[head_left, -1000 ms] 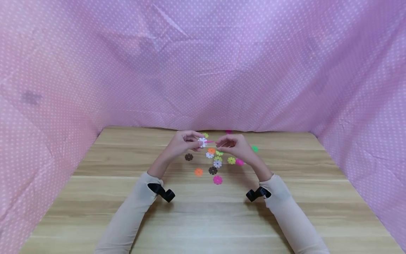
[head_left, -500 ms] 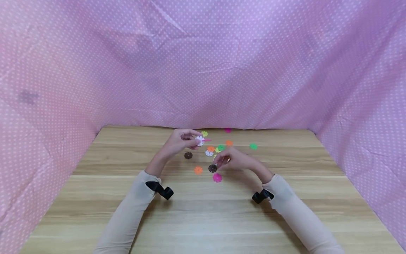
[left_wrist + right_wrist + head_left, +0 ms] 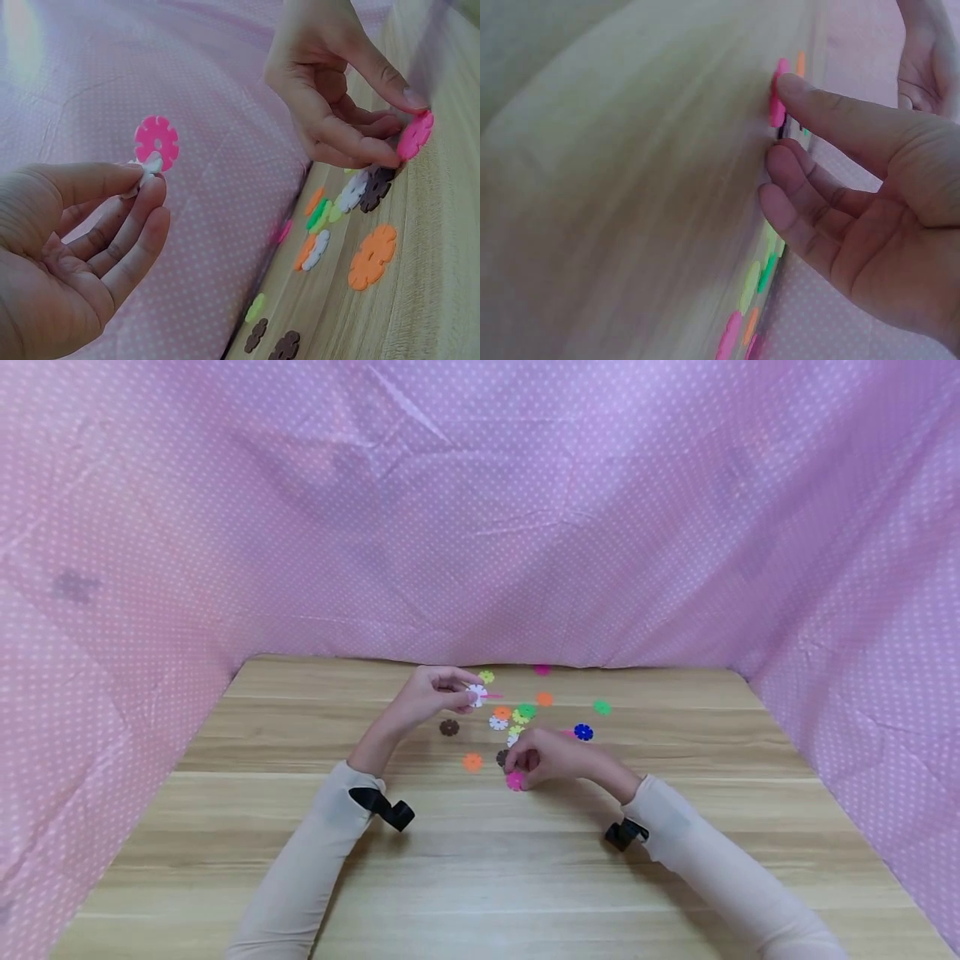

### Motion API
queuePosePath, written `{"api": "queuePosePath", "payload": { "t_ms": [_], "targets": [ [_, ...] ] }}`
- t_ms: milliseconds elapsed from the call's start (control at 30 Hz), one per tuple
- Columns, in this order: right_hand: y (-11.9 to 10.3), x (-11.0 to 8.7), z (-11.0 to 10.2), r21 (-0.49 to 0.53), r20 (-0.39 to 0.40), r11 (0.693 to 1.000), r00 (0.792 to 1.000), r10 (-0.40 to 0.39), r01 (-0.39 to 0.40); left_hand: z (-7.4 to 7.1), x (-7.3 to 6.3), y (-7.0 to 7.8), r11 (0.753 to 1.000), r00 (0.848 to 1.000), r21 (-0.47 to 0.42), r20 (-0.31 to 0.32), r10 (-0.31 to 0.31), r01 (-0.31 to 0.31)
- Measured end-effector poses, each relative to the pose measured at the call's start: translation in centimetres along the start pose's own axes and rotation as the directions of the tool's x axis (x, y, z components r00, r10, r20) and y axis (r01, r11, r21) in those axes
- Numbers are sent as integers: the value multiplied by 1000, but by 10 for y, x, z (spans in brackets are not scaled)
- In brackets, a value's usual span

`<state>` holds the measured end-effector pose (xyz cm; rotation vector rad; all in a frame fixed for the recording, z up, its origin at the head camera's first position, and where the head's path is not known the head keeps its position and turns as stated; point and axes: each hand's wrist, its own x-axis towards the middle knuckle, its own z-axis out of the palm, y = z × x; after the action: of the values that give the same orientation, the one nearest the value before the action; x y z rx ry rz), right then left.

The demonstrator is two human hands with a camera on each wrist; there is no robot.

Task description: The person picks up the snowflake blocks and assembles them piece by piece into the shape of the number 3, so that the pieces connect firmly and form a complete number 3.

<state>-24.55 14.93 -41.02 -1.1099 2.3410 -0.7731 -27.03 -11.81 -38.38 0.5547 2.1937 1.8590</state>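
Currently right hand (image 3: 546,754) pinches pink snowflake disc (image 3: 416,136); left hand (image 3: 437,690), farther out and leftward, pinches white disc (image 3: 479,697) joined to second pink disc (image 3: 158,133).

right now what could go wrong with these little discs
The left hand holds the white disc by the fingertips, with a pink disc sticking out beyond it; a squeeze or bump could loosen or drop the pair. The right hand pinches another pink disc close to a brown disc, so lifting it might nudge the brown one.
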Motion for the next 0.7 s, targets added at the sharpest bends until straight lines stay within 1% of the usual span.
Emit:
{"api": "queuePosePath", "payload": {
  "t_ms": [100,200,333,400,467,533,567,600,700],
  "targets": [
    [-2,0,1,-4,-3,1000,1000,17,-17,0,-1,2,1000,1000,12,-3,3,-3],
    [-3,1,1,24,-3,1000,1000,21,-21,0,-1,3,999,1000,33,-8,8,-8],
    [-3,2,0,73,-14,997,1000,10,-9,-1,-2,4,999,1000,31,-6,14,-14],
    [-3,2,-2,92,-46,996,999,10,-6,-1,-2,4,1000,1000,22,-3,15,-15],
    [-4,3,-7,119,-103,993,995,14,-2,-1,-3,4,1000,1000,15,-2,19,-19],
    [-6,5,-14,155,-188,988,982,33,-3,-2,-3,4,1000,1000,13,-1,26,-26],
    [-8,6,-18,178,-236,984,971,42,1,-2,-3,4,1000,1000,14,-3,28,-28],
    [-10,7,-22,199,-284,980,958,46,11,-2,-3,3,999,1000,13,-3,30,-30],
    [-16,11,-32,256,-417,966,905,87,25,-3,-5,3,999,1000,18,-5,29,-29]
  ]
}}
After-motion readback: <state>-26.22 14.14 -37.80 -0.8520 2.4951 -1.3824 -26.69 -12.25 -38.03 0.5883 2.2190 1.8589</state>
